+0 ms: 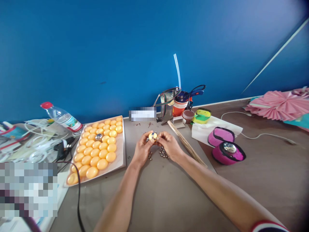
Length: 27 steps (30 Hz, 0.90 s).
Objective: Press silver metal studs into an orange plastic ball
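Observation:
Both my hands meet over the grey table and pinch a small yellow ball (pixel 153 135) that has shiny pieces stuck on it. My left hand (pixel 142 149) grips it from the left with curled fingers. My right hand (pixel 169 145) holds it from the right with its fingertips. Under the hands lies a small heap of shiny studs (pixel 163 153). To the left, a white tray (pixel 122 146) carries several rows of plain yellow balls (pixel 97 149) and one ball covered in silver pieces (pixel 98 137).
A plastic water bottle (pixel 62 118) and tangled white cables (pixel 36 141) lie at left. A black cord (pixel 78 196) runs off the front edge. Cups with tools (pixel 178 104), a wooden stick (pixel 187 144), two pink cases (pixel 228 151) and pink paper fans (pixel 277 104) fill the back and right.

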Each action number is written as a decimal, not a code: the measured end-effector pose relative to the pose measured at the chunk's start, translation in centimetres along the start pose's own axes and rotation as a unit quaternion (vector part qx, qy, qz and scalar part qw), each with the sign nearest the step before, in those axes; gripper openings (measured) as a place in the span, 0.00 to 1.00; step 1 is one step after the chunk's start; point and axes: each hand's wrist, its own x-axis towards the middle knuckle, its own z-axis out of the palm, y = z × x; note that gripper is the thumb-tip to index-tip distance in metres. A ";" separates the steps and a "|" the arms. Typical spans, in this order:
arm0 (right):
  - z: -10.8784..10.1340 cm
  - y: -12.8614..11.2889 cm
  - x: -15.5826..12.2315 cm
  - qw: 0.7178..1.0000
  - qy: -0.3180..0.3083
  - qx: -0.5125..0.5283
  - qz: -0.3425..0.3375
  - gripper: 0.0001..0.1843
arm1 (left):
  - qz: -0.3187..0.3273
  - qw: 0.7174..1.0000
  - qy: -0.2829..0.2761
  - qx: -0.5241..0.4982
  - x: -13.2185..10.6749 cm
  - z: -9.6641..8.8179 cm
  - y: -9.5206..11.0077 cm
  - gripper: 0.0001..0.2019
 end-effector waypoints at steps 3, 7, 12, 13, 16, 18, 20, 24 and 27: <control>0.0 -0.1 0.0 0.999 -0.006 0.048 0.015 0.12 | -0.008 0.999 -0.015 -0.050 0.0 0.3 0.2 0.17; -0.4 -0.5 0.3 0.998 0.001 0.055 0.010 0.10 | -0.043 0.991 -0.030 -0.127 0.1 0.2 0.8 0.16; -1.4 -0.6 0.6 0.957 0.007 -0.276 -0.086 0.06 | -0.043 0.984 -0.022 -0.169 0.5 -0.5 1.2 0.19; -1.6 -0.5 0.6 0.931 -0.008 -0.349 -0.109 0.08 | -0.040 0.984 -0.021 -0.171 0.6 -0.6 1.2 0.20; -2.0 -0.4 0.3 0.828 -0.066 -0.539 -0.138 0.12 | -0.037 0.986 -0.013 -0.164 0.7 -0.9 1.1 0.22; -2.0 -0.4 0.1 0.760 -0.099 -0.630 -0.122 0.14 | -0.035 0.987 -0.010 -0.157 0.7 -0.9 1.1 0.20; -1.9 -0.4 -0.1 0.715 -0.127 -0.680 -0.105 0.12 | -0.032 0.988 -0.009 -0.153 0.7 -0.8 1.0 0.19; -1.7 -0.5 -0.2 0.698 -0.141 -0.694 -0.107 0.11 | -0.034 0.989 -0.002 -0.145 0.6 -0.6 1.2 0.18; -1.7 -0.7 -0.2 0.707 -0.128 -0.683 -0.129 0.13 | -0.033 0.989 0.007 -0.142 0.6 -0.5 1.4 0.18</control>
